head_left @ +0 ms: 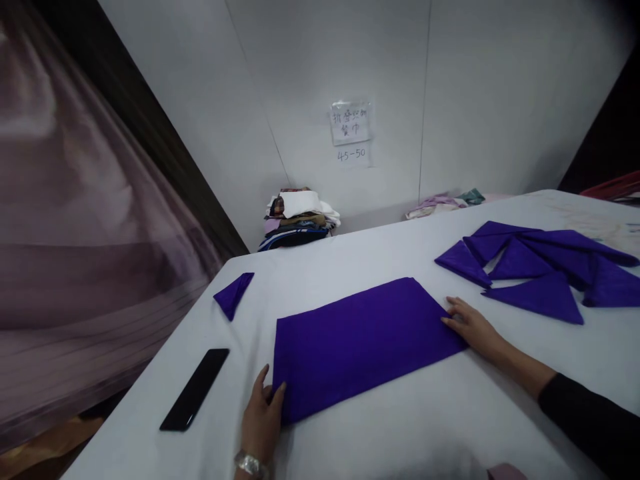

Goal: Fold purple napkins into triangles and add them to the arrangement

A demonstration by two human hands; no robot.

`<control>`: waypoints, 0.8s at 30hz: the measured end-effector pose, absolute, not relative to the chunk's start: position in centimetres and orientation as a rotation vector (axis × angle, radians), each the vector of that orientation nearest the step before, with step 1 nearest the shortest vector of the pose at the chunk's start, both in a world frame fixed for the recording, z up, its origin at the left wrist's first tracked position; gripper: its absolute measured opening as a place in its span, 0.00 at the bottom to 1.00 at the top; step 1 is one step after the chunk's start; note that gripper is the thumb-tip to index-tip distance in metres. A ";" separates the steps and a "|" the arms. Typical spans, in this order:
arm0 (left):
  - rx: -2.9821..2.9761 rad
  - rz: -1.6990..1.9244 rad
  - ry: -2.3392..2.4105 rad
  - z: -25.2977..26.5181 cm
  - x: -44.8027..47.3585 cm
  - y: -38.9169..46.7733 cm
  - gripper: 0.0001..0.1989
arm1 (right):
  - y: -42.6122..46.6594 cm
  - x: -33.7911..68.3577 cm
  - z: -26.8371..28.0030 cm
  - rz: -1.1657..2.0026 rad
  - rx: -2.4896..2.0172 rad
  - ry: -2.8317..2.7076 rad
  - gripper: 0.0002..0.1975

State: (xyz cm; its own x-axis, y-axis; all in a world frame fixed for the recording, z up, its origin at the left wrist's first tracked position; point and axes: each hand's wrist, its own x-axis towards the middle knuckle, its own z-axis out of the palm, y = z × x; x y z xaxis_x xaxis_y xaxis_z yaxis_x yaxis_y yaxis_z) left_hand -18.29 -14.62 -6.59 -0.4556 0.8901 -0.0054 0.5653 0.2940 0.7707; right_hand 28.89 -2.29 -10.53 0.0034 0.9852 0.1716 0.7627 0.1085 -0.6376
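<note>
On the white worktop [390, 427], purple fabric triangles [540, 300] toward the far edge look done, while your flat purple fabric rectangle [360, 347], nearer the left edge, seems part-folded, left hand [261, 417] and right hand [473, 328] loosely curled at its ends, any grip unclear.

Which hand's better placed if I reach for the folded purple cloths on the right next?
Probably your right hand: it's nearer those folded cloths, while your left hand is at the opposite end of the flat cloth.

Purple cloth [365, 343]: left edge partly hidden by left hand [263, 413]. Rightmost folded cloth [613, 285], black sleeve [590, 413]: cut off at right. Near pinkish object [505, 473]: mostly out of frame.
</note>
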 end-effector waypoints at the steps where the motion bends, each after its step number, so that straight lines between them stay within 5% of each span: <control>1: 1.286 1.007 2.121 -6.7 -18.1 -14.8 0.40 | -2.4 28.8 -10.3 0.509 -1.693 -1.788 0.14; 7: 1.268 1.077 2.182 -6.6 -17.5 -15.6 0.37 | -1.4 28.3 -10.1 0.546 -1.631 -1.720 0.10; 24: 1.425 0.544 2.461 -5.9 -16.9 -16.4 0.27 | 0.0 28.5 -10.7 0.298 -1.754 -1.925 0.09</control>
